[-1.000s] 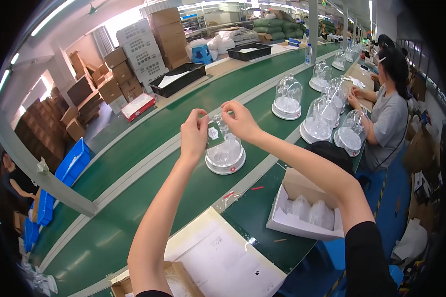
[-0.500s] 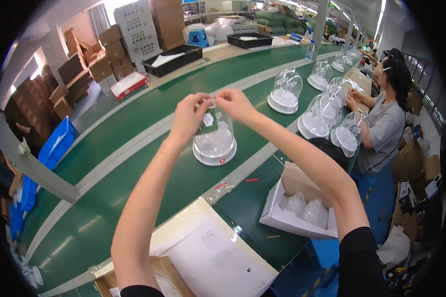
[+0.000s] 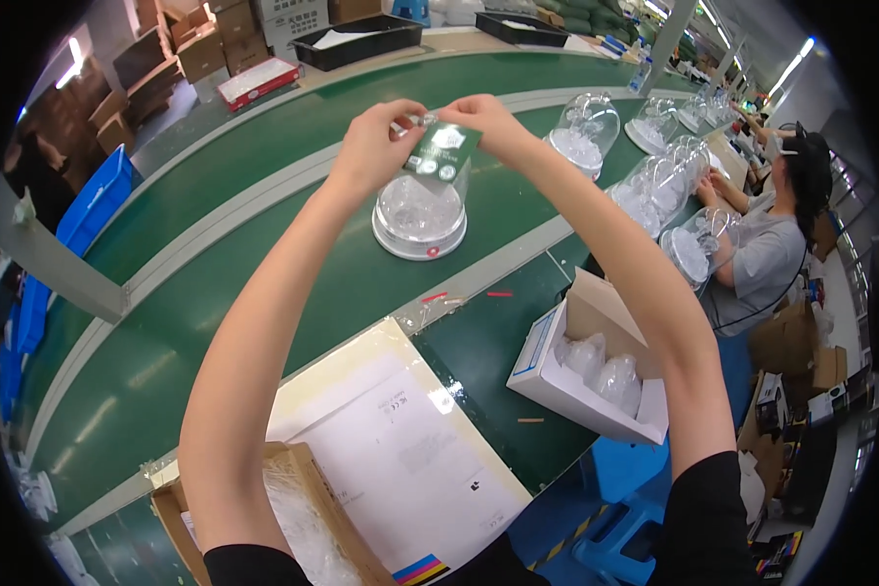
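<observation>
Overlapping the clear, white-based dome point(image 3: 418, 207) is a white-printed green tag point(image 3: 440, 154).

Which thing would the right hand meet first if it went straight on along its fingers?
The right hand would probably meet the left hand first, just opposite it by the green card. The top of the clear dome might come sooner; depth there is unclear.

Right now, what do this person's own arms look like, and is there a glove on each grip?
No gloves: the left grip and right grip are both bare. The left arm and right arm are bare too, up to the black left sleeve and black right sleeve. I see no watch, bracelet or cable.
</observation>
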`<action>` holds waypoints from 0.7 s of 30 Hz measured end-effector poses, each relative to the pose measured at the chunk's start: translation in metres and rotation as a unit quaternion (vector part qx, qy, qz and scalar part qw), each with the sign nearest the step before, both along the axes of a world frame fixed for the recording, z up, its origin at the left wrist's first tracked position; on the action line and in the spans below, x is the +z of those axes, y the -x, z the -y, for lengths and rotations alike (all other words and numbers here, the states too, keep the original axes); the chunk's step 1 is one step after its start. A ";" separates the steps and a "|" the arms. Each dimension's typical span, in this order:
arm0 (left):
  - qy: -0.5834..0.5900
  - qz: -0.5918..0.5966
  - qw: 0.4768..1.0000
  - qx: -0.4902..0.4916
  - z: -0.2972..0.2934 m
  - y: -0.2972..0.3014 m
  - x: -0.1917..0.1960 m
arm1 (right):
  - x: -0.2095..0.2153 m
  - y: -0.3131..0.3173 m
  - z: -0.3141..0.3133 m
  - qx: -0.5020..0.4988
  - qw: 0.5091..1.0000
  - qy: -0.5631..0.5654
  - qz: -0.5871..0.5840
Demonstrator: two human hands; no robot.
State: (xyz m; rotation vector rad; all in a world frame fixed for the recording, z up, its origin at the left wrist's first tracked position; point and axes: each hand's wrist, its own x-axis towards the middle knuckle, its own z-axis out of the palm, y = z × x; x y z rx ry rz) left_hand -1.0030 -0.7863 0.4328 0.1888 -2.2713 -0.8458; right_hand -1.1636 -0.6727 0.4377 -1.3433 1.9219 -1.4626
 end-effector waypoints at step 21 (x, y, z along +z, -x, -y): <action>-0.017 -0.011 0.998 0.055 -0.004 -0.023 -0.004 | 0.010 -0.028 0.006 0.007 0.994 -0.071 -0.083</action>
